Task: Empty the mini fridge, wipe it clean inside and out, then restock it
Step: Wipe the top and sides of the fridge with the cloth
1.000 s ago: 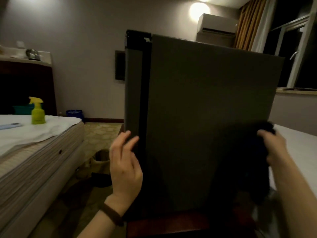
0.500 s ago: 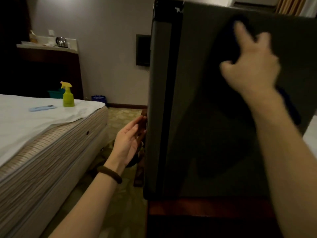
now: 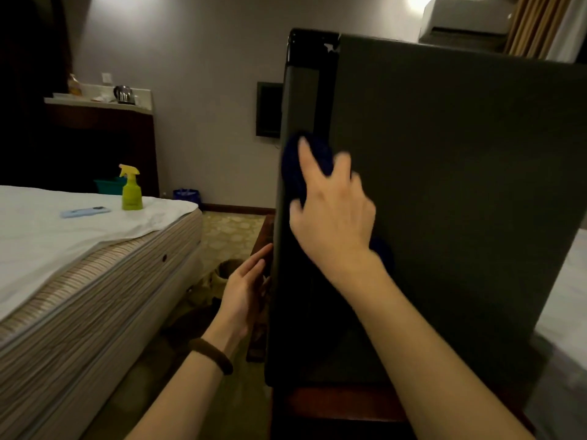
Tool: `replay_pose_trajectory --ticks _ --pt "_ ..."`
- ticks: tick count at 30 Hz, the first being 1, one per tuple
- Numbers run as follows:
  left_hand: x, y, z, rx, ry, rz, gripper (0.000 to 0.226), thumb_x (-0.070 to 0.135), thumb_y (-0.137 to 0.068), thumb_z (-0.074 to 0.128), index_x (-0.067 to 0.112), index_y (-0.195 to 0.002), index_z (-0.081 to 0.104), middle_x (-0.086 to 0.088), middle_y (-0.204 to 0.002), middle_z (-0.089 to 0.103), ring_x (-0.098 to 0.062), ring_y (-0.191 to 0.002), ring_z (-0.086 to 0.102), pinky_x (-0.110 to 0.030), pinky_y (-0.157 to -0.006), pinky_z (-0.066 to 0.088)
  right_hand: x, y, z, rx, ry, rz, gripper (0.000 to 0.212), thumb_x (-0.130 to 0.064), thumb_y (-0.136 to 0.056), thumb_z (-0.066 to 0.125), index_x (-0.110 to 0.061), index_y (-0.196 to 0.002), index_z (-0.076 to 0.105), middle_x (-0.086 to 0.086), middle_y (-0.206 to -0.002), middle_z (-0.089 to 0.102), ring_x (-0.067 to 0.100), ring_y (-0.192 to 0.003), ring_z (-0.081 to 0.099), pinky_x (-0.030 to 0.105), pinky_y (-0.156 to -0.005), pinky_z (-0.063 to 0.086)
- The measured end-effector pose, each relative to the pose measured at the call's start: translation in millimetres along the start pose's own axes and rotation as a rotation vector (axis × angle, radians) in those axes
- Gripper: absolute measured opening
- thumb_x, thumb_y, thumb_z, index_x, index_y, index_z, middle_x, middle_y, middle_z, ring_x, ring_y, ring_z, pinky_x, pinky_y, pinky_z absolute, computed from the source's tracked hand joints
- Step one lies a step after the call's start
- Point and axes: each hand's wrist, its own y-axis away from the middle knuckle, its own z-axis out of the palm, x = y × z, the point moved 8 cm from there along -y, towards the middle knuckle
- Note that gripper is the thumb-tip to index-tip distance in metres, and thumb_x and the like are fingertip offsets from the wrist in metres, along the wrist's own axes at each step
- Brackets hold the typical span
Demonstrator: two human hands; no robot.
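Observation:
The dark mini fridge [image 3: 444, 192] stands on a reddish wooden stand, its side panel facing me and filling the right half of the view. My right hand [image 3: 333, 214] presses a dark blue cloth [image 3: 298, 166] against the fridge's left front edge, fingers spread over it. My left hand [image 3: 246, 293] is lower down, fingers straight, resting against the fridge's left edge. A green spray bottle [image 3: 131, 188] stands on the bed at the left. The fridge's inside is hidden.
A bed [image 3: 79, 265] with a white sheet lies close on the left, a pale blue phone [image 3: 84, 212] on it. A narrow carpet strip runs between bed and fridge, with a bin [image 3: 228, 271] on the floor. A counter with a kettle [image 3: 124, 94] stands at the back.
My right hand swept the cloth from the lower right of the side panel up to its top, then down-left to the front edge. My left hand dropped lower along the left edge.

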Motion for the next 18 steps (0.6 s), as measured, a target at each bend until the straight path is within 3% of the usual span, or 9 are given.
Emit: replay_pose_trajectory --ticks 3,8,11,14,18 --pt "2.9 0.9 -1.6 0.026 0.017 -0.004 0.030 0.015 -0.097 0.037 0.024 -0.115 0.060 0.003 -0.114 0.062 -0.014 -0.100 0.061 -0.025 -0.068 0.047 -12.9 -24.7 -12.3 0.065 0.035 0.024 0.073 -0.032 -0.090 0.052 -0.030 -0.148 0.006 0.011 -0.133 0.030 0.024 -0.102 0.045 0.028 -0.061 0.031" --pt "30.9 -1.1 2.7 0.065 -0.039 0.079 0.026 0.017 -0.098 0.038 0.026 -0.108 0.061 0.005 -0.109 0.066 -0.014 -0.103 0.060 -0.031 -0.084 0.048 -27.2 15.4 14.3 -0.025 0.088 -0.089 0.066 -0.028 -0.087 0.057 -0.031 -0.145 0.024 0.010 -0.125 0.041 0.024 -0.095 0.049 0.026 -0.054 0.031" --pt "82.4 -6.8 30.3 0.046 -0.081 0.193 0.026 0.019 -0.098 0.037 0.031 -0.107 0.059 0.007 -0.113 0.063 -0.012 -0.106 0.060 -0.031 -0.090 0.048 -23.0 -17.2 -3.0 -0.023 0.031 -0.022 0.066 -0.030 -0.090 0.053 -0.034 -0.146 0.017 0.009 -0.129 0.035 0.024 -0.101 0.045 0.027 -0.058 0.030" --pt "147.2 -18.2 64.0 0.036 -0.099 0.273 0.026 0.021 -0.099 0.035 0.038 -0.105 0.054 0.011 -0.115 0.060 -0.007 -0.107 0.058 -0.029 -0.090 0.048 -20.5 -64.3 -41.7 0.088 0.067 0.052 0.071 -0.029 -0.081 0.063 -0.029 -0.143 0.029 0.013 -0.122 0.044 0.026 -0.093 0.050 0.025 -0.054 0.030" --pt "222.9 -31.2 101.9 0.016 -0.112 0.360 0.028 0.019 -0.099 0.033 0.031 -0.116 0.052 0.009 -0.123 0.057 -0.006 -0.115 0.053 -0.023 -0.095 0.047 -26.5 -87.1 -52.3 -0.061 0.021 0.038 0.075 -0.035 -0.075 0.059 -0.025 -0.143 0.030 0.012 -0.114 0.049 0.025 -0.086 0.054 0.022 -0.050 0.036"
